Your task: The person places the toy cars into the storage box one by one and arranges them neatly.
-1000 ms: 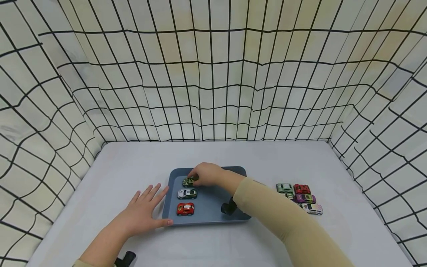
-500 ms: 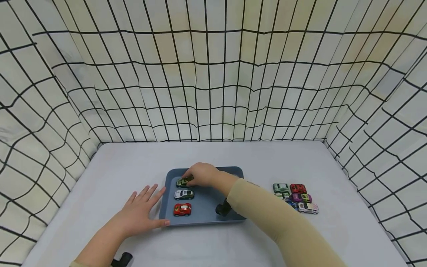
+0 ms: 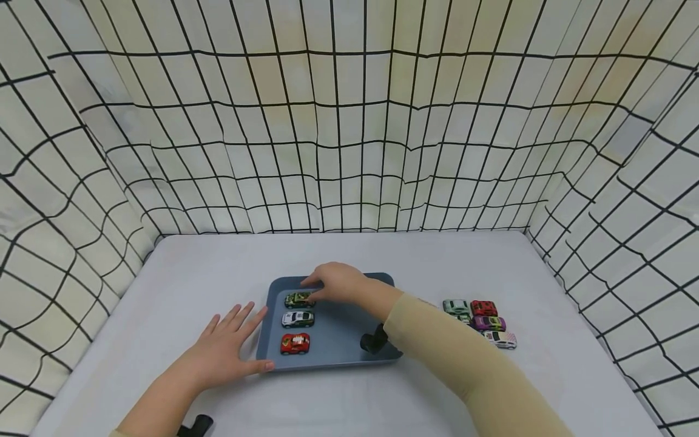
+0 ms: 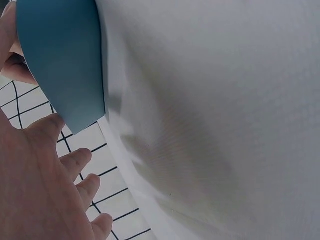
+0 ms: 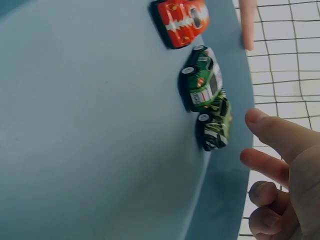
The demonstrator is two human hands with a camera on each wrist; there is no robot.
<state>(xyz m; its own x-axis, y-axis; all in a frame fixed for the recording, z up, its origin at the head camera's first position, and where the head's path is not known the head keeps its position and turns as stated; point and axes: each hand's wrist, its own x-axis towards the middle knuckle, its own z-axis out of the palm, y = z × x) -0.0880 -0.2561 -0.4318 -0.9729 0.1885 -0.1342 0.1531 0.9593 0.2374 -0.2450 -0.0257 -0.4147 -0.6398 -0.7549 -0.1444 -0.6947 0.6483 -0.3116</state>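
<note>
A blue-grey tray (image 3: 333,355) bears three toy cars in a column at its left side. Farthest back is the green camouflage toy car (image 3: 297,300); the white toy car (image 3: 297,319), green at its rear in the right wrist view, sits in front of it, then the red toy car (image 3: 295,343). My right hand (image 3: 340,283) is over the tray's back part, just right of the camouflage car. In the right wrist view its thumb and forefinger are spread apart, free of that car (image 5: 217,125). My left hand (image 3: 221,349) lies with fingers spread at the tray's left edge, thumb at the front left corner.
Right of the tray, several more toy cars (image 3: 489,323) are clustered on the white table (image 3: 349,403), partly hidden by the right sleeve (image 3: 464,358). A black wrist-camera piece (image 3: 374,340) shows over the tray. Black-gridded white walls (image 3: 349,158) enclose the table.
The right hand has let go of the camouflage car and drawn slightly right, fingers parted. The car stays on the tray behind the white one. The head view has shifted a little.
</note>
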